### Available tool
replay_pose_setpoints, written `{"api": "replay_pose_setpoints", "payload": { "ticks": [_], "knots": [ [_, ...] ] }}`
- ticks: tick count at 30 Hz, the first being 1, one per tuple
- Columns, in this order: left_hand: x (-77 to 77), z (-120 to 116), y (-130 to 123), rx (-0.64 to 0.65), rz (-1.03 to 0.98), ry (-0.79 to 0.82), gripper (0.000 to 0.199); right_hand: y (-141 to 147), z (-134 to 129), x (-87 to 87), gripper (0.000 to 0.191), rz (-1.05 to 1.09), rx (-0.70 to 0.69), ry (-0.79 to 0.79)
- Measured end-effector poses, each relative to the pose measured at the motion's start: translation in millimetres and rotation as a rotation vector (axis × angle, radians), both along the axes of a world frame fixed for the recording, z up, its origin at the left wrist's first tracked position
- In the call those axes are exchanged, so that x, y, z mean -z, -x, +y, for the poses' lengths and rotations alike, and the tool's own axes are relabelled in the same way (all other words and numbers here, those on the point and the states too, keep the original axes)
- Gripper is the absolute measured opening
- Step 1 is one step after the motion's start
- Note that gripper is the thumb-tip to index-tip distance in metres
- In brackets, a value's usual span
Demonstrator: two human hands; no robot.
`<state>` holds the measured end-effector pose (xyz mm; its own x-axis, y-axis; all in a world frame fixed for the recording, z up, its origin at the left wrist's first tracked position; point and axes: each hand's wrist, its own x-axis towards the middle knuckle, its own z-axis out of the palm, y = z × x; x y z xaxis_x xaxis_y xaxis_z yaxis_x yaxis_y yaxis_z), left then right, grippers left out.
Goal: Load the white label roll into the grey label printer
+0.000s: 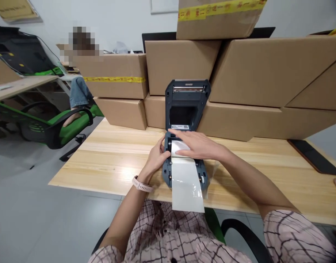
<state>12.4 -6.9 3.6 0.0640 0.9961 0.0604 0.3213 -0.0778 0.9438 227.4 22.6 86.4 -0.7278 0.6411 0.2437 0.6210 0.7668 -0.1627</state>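
A dark grey label printer (167, 176) sits on the wooden table with its lid (203, 98) raised upright. Inside lies a roll of white labels (176, 149), and a label strip (186, 188) runs from it out over the printer's front and past the table edge. My left hand (156, 156) grips the printer's left side, thumb at the inner rim beside the roll. Across the top of the roll rests my right hand (198, 145), fingers stretched out and apart; it covers part of the roll and the printer's right side.
Stacked cardboard boxes (181, 65) line the back of the wooden table (124, 160). A dark flat device (313, 157) lies at the right. On the left are a green office chair (66, 131) and a seated person's leg (79, 93). Clear plastic film (212, 179) shows beside the printer.
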Motion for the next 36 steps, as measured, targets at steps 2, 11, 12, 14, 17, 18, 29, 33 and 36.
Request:
{"api": "replay_pose_setpoints", "payload": {
  "ticks": [2,11,12,14,17,18,29,33,36],
  "knots": [
    [1.7,1,1,0.017,0.008,0.012,0.084,5,5,11.1,0.085,-0.14,-0.031,0.151],
    [3.8,1,-1,0.078,-0.148,0.01,0.084,-10,29,-16.4,0.104,-0.001,-0.203,0.398],
    [3.2,0,-1,0.082,-0.154,0.01,0.084,-22,27,-24.3,0.102,0.07,-0.249,0.4],
    [1.9,-1,-2,0.085,-0.159,0.011,0.083,-52,22,-38.1,0.1,0.198,-0.271,0.387],
    [0.3,-2,-2,0.094,-0.157,0.01,0.084,-98,21,-44.7,0.103,0.369,-0.141,0.321],
    [0.0,-2,-2,0.096,-0.156,0.008,0.085,-112,23,-41.9,0.103,0.415,-0.082,0.298],
    [2.0,0,-2,0.091,-0.182,0.005,0.086,-134,68,55.1,0.099,0.594,0.291,0.528],
    [3.5,0,-1,0.094,-0.183,0.011,0.087,-132,67,70.4,0.095,0.643,0.305,0.626],
    [3.7,0,-1,0.09,-0.186,0.011,0.085,-151,51,72.3,0.086,0.775,0.339,0.727]
  ]
}}
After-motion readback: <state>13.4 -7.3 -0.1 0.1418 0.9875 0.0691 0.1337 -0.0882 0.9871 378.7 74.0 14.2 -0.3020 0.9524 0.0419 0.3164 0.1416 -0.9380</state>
